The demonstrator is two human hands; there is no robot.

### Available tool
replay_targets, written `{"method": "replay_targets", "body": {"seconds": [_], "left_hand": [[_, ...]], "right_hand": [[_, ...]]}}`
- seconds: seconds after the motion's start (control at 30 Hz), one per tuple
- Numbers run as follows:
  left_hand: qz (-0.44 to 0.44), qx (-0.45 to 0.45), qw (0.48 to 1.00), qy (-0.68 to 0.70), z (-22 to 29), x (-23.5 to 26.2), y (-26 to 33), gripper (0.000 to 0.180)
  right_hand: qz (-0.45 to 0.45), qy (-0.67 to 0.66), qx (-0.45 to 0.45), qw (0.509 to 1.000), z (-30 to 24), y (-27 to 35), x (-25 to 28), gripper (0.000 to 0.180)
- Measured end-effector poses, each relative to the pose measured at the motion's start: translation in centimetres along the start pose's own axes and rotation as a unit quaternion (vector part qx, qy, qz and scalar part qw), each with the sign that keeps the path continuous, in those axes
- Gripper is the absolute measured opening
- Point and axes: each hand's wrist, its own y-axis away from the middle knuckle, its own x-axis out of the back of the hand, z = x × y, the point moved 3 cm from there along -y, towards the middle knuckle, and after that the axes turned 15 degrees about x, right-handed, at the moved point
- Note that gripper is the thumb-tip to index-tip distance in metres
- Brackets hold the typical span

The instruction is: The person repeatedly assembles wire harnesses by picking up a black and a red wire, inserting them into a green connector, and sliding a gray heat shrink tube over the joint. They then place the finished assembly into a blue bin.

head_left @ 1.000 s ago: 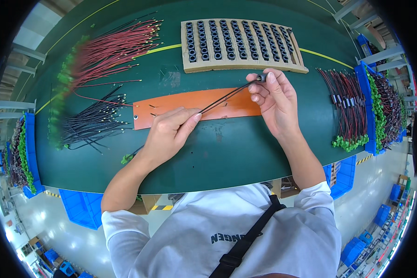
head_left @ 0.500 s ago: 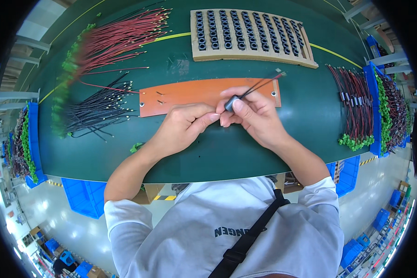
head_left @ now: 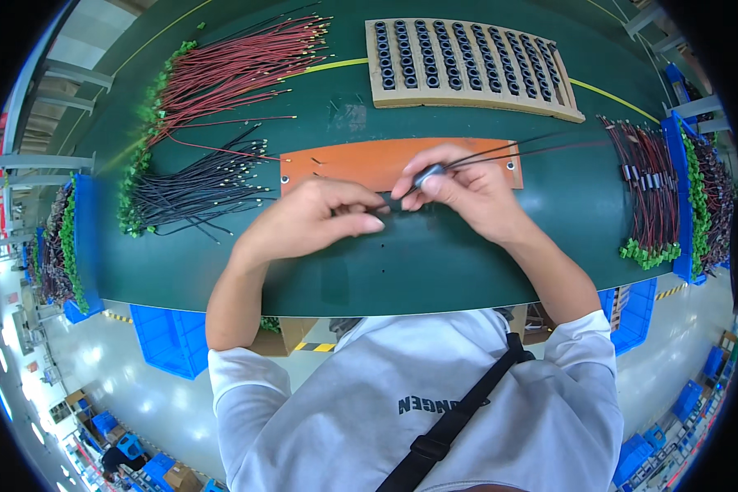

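My right hand pinches a small black ring core with a thin pair of wires, one red and one black, running through it and off to the right. My left hand grips the near end of the same wires just left of the core. Both hands meet over the front edge of an orange mat on the green table.
A wooden tray of several black ring cores lies at the back. Red wires and black wires with green ends lie at the left. Finished wire bundles lie at the right. Blue bins stand below the table edge.
Both hands have drawn closer to me and together. The wires now trail to the right, and the core has slid along them toward my left hand.
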Motion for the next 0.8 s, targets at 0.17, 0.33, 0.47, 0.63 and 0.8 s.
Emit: {"method": "replay_targets", "body": {"seconds": [0.17, 0.33, 0.47, 0.63, 0.8], "left_hand": [[0.076, 0.037, 0.995, 0.053, -1.2, 2.4, 0.7, 0.020], [0.051, 0.015, 0.982, 0.181, -2.5, 4.3, 1.2, 0.032], [0.109, 0.021, 0.974, 0.197, -5.1, 5.5, 1.7, 0.025], [0.159, -0.028, 0.978, 0.130, -5.3, 5.8, 1.4, 0.021], [0.203, -0.063, 0.964, 0.161, -5.7, 5.7, 1.1, 0.026]], "right_hand": [[-0.015, 0.059, 0.031, 0.998, 0.3, -1.9, -1.8, 0.024], [0.057, 0.010, 0.042, 0.997, 3.1, -3.9, -2.1, 0.022], [0.092, -0.012, -0.008, 0.996, 4.9, -3.6, -2.3, 0.023], [0.108, -0.023, -0.010, 0.994, 5.0, -3.6, -2.2, 0.024], [0.106, -0.012, -0.012, 0.994, 5.1, -3.6, -2.1, 0.025]]}}
